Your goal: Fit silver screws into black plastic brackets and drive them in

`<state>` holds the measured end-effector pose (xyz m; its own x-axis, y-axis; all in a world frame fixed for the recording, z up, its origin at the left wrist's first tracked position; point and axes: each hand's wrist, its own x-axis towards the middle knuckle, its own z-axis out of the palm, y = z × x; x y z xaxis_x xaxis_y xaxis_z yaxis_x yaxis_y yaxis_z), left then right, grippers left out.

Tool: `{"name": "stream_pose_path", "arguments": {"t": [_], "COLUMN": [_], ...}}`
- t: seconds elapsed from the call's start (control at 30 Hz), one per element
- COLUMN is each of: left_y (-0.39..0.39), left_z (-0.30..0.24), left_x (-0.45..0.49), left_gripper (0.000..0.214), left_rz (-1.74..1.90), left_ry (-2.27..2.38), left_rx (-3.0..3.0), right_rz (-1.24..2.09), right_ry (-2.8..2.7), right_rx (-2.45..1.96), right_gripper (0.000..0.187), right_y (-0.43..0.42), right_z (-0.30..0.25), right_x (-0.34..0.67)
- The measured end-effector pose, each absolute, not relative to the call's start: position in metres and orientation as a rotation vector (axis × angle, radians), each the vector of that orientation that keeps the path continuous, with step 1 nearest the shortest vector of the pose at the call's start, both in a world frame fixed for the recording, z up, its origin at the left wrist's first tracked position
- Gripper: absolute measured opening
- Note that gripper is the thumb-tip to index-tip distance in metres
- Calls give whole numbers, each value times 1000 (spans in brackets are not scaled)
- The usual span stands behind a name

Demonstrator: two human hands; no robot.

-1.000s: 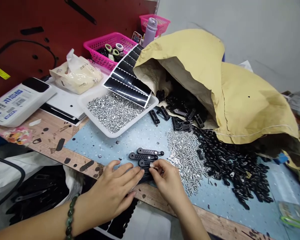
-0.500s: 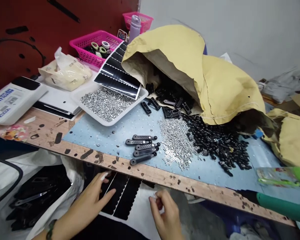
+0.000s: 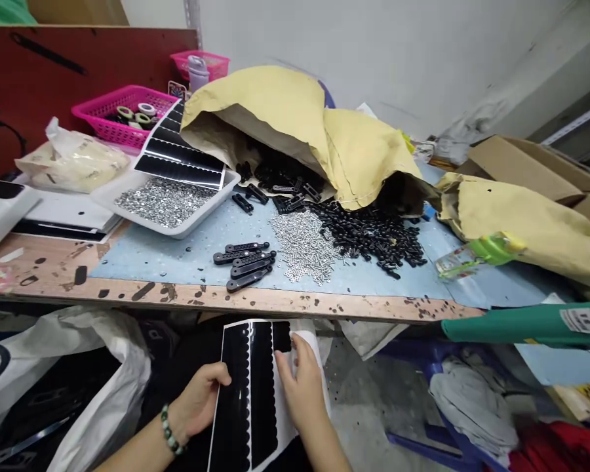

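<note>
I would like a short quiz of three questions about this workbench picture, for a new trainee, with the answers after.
1. True or false: the white tray holds small metal pieces.
2. Choose one: the left hand is at the edge of
A) a yellow sack
B) a sheet of black strips
C) a pink basket
3. Fill in one word: the beaded bracelet is on the wearer's ___ side.

Key: 1. true; 2. B; 3. left

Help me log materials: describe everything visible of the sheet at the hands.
The sheet looks like thin white paper with two long, glossy black strips, scalloped on the right, and a short black piece at upper right. It sits below the table edge, near end out of frame. The left hand grips its left edge, thumb on top; the right hand is over its right side, contact unclear.
</note>
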<state>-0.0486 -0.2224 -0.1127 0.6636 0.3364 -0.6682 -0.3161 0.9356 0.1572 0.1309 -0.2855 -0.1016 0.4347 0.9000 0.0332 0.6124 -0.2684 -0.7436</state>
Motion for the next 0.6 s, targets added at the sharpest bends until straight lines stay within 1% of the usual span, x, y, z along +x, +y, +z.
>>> {"name": "stream_pose_path", "arguments": {"t": [0.1, 0.23, 0.33, 0.4, 0.5, 0.57, 0.6], "left_y": [-225, -223, -216, -208, -194, -189, -188], "left_z": [-120, -120, -117, -114, -104, -94, -89], "left_x": [-33, -17, -28, -49, -92, -114, -120], "left_gripper": [9, 8, 7, 9, 13, 12, 17], "left_rz": [346, 355, 384, 419, 453, 490, 552], "left_ry": [725, 727, 795, 865, 962, 1105, 1200], "left_rx": [97, 202, 297, 363, 504, 895, 1182], "right_rz": [604, 749, 793, 746, 548, 360, 273], "right_ry": [-1139, -1016, -979, -1033, -1260, -1429, -1495], "right_rx": [-1988, -1848, -1792, -1828, -1863, -1853, -1848], "right_gripper": [42, 32, 36, 38, 34, 32, 32], "right_y": [-279, -273, -273, -272, -269, -266, -264], "right_z": [-97, -90, -91, -94, -101, -107, -110], "right_x": [122, 124, 127, 125, 118, 114, 112]}}
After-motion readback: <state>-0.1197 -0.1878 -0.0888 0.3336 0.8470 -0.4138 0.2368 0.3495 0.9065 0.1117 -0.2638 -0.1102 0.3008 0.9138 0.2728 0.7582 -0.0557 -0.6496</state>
